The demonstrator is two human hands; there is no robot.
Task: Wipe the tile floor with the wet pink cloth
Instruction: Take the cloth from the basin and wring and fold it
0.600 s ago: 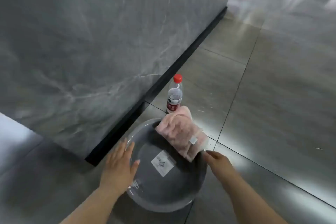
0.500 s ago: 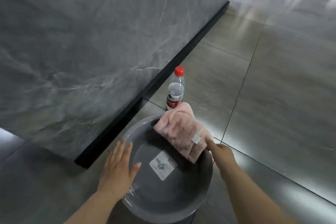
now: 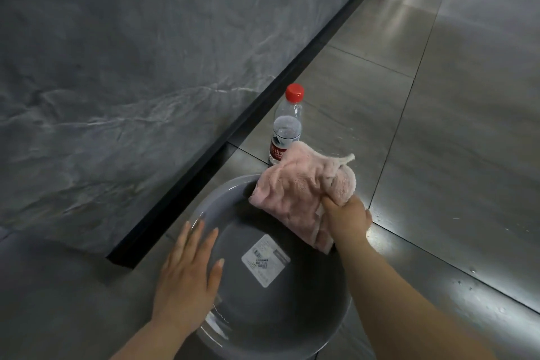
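A pink cloth (image 3: 295, 193) hangs over the far right rim of a grey basin (image 3: 271, 310) that stands on the grey tile floor (image 3: 455, 131). My right hand (image 3: 347, 218) grips the cloth's right side, bunching it up above the rim. My left hand (image 3: 187, 275) lies flat with straight fingers on the basin's left rim. A white label is stuck to the bottom inside the basin.
A clear water bottle (image 3: 286, 128) with a red cap stands on the floor just behind the cloth. A grey marble wall (image 3: 131, 67) with a black skirting runs along the left. Water drops speckle the tiles to the right of the basin.
My right hand has moved from the basin's rim onto the cloth and taken hold of it, lifting its right side. The left hand stays on the rim.
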